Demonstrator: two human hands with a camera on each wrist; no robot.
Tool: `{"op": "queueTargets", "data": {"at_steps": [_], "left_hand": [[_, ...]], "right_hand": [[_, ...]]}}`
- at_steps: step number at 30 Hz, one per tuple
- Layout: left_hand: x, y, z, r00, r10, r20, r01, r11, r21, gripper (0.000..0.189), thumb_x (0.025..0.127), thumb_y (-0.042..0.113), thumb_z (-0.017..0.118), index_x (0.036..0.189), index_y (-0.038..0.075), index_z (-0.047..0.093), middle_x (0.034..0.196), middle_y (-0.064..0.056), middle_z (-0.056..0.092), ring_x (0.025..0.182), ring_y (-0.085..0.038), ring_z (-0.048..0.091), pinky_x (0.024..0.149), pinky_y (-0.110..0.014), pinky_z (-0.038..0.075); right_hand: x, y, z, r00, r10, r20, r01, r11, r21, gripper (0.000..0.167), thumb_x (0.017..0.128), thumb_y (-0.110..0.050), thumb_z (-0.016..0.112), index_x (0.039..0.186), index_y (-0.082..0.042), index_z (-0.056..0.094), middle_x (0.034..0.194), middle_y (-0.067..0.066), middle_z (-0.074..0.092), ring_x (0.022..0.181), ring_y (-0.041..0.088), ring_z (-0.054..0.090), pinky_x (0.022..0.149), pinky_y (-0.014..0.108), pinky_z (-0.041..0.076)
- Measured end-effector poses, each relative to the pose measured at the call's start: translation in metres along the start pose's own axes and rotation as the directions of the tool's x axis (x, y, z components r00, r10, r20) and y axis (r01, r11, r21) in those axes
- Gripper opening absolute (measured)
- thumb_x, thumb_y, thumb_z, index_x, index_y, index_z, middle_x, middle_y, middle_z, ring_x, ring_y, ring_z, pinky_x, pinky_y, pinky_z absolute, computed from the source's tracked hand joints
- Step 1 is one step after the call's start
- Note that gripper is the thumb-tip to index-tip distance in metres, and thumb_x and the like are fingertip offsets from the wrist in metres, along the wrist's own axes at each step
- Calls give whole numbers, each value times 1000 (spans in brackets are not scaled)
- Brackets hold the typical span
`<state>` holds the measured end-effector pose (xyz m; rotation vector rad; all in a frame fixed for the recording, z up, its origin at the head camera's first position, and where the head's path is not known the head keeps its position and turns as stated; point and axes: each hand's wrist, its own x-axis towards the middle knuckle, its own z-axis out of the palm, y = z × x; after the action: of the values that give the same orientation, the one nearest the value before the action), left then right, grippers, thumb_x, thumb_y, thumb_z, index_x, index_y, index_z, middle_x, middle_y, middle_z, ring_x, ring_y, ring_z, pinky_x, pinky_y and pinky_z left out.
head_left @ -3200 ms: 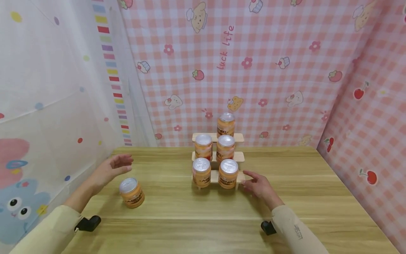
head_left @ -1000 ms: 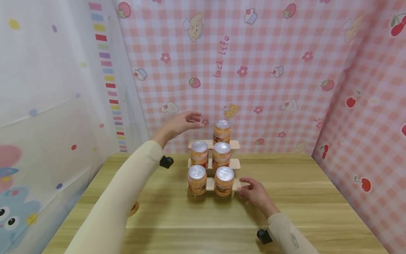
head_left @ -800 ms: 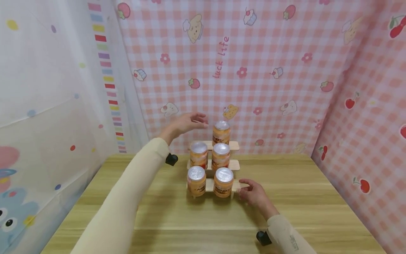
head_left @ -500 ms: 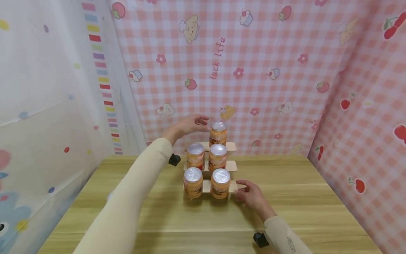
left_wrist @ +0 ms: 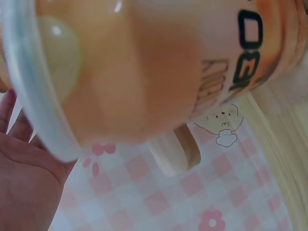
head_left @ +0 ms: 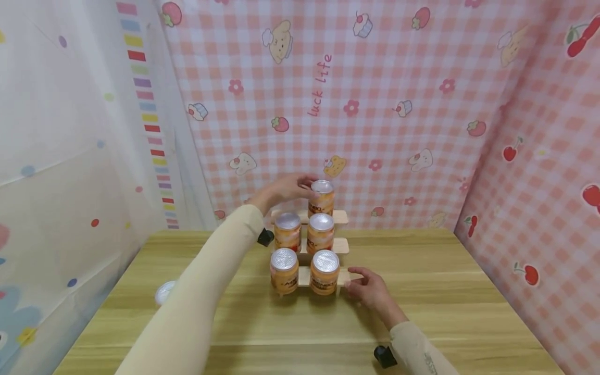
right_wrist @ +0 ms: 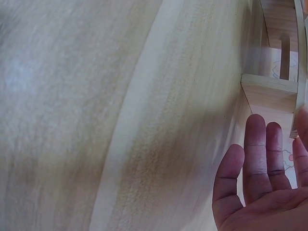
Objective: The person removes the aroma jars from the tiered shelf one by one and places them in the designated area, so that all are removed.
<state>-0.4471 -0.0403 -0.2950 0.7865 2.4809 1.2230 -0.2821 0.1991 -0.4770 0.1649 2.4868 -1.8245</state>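
A three-tier wooden display rack (head_left: 341, 247) holds orange cans with silver lids. My left hand (head_left: 286, 190) reaches to the top tier and grips the upper part of the single can (head_left: 322, 200) there, thumb in front and fingers behind. In the left wrist view, another can (left_wrist: 159, 72) fills the foreground, with my left palm (left_wrist: 29, 178) beside its lid. My right hand (head_left: 372, 292) pinches the right end of the lowest shelf. In the right wrist view, the fingers of my right hand (right_wrist: 262, 192) reach alongside a rack leg (right_wrist: 269, 89).
Two cans stand on the middle tier, including the left one (head_left: 288, 232), and two on the lowest, including the right one (head_left: 324, 273). On the wooden table (head_left: 422, 312), another can (head_left: 163, 292) is mostly hidden behind my left sleeve. A checked curtain (head_left: 398, 67) hangs behind.
My left hand has moved from beside the loose can on the left, up and right to the top can, and taken hold of it. My right hand stays at the rack's end.
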Motion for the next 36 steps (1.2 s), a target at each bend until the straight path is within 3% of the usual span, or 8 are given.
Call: {"op": "queueTargets", "data": {"at_steps": [4, 10, 26, 31, 36], "left_hand": [[1, -1, 4, 998, 58, 27, -58, 998, -2, 64, 90, 31, 75, 147, 24, 48, 135, -3, 57, 126, -23, 50, 109, -45, 37], [-1, -2, 9, 998, 56, 28, -55, 998, -26, 62, 91, 30, 74, 147, 29, 47, 136, 0, 56, 128, -20, 49, 110, -45, 35], [-5, -5, 9, 999, 32, -18, -32, 999, -33, 53, 92, 30, 73, 140, 20, 53, 128, -2, 58, 121, -22, 53, 101, -43, 45], [-8, -2, 2, 994, 25, -104, -32, 998, -61, 49, 92, 27, 72, 133, 9, 53, 128, -8, 58, 121, -24, 52, 101, -42, 45], [-16, 8, -19, 979, 37, -202, -52, 996, -71, 49, 92, 29, 72, 131, 7, 52, 127, -9, 58, 119, -24, 54, 99, -39, 47]], "right_hand": [[0, 1, 0, 1000, 0, 0, 0, 1000, -10, 39, 93, -3, 66, 131, 0, 58, 89, 8, 69, 77, 25, 69, 50, 29, 46], [-2, 1, 2, 1000, 19, 2, -19, 1000, -17, 38, 94, -3, 65, 131, -1, 58, 90, 9, 68, 78, 26, 69, 50, 29, 46], [-1, 1, 5, 1000, 11, 9, -11, 1000, -13, 38, 93, -2, 66, 130, -1, 59, 89, 10, 69, 74, 23, 67, 50, 29, 46], [0, 1, 4, 1000, 12, 16, -12, 1000, -18, 39, 93, -3, 66, 132, -1, 58, 91, 11, 69, 76, 25, 69, 52, 31, 48], [1, 0, -1, 1000, -8, 16, 8, 1000, -21, 41, 93, -3, 66, 133, 1, 56, 95, 14, 69, 77, 26, 68, 52, 32, 49]]}}
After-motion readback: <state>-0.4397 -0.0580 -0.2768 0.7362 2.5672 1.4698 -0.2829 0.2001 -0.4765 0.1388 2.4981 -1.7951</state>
